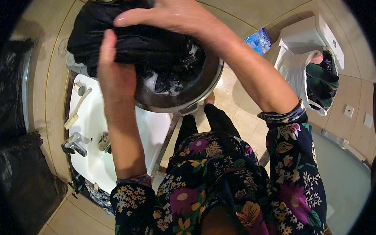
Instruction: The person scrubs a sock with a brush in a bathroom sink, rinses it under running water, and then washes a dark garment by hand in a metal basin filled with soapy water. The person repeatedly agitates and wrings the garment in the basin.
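A bunched black cloth, wet-looking, is raised over a metal basin at the upper left. My left hand grips its near side with the thumb up; the cloth hides the other fingers. Across its far side reaches my right hand, thumb stretched to the left over the fabric and fingers partly cut off by the top edge. Both hands are slightly blurred. Inside the basin, beneath the cloth, lie more dark wet fabric and white suds.
The basin overhangs a white sink with a metal faucet and a pale-handled brush. On the right, a white bag of dark items hangs beside a white toilet tank. A blue packet stands near the wall.
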The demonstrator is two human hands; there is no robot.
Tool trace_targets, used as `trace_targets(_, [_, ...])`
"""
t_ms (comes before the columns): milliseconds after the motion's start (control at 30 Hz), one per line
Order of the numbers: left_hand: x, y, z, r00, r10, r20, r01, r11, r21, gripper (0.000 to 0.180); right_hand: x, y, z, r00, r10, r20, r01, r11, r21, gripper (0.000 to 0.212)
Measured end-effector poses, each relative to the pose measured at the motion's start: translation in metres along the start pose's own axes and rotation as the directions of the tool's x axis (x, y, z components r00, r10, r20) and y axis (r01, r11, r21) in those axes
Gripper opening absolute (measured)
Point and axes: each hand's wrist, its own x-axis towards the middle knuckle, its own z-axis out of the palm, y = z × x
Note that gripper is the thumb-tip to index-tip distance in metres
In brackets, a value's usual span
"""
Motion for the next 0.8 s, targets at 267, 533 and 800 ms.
trace_targets(267, [0.004, 0.054, -0.014, 0.797, -0.051, 0.601, 0.373, 0.824, -0.425, 0.046, -0.049, 0.042, 0.0, 0.883, 0.318, 0.346, -0.362, 0.929, 0.071, 0.104])
trace_targets(533, [0.01, 0.052, -0.038, 0.838, 0.004, 0.546, 0.298, 0.835, -0.462, 0.055, -0.071, 0.061, -0.011, 0.811, 0.55, 0.197, -0.569, 0.82, 0.054, 0.056])
trace_targets(800, [-0.001, -0.03, -0.073, 0.974, -0.154, -0.164, 0.171, 0.98, 0.098, 0.048, -0.076, -0.012, 0.019, 0.995, 0.045, -0.09, -0.041, 0.998, 0.039, 0.057])
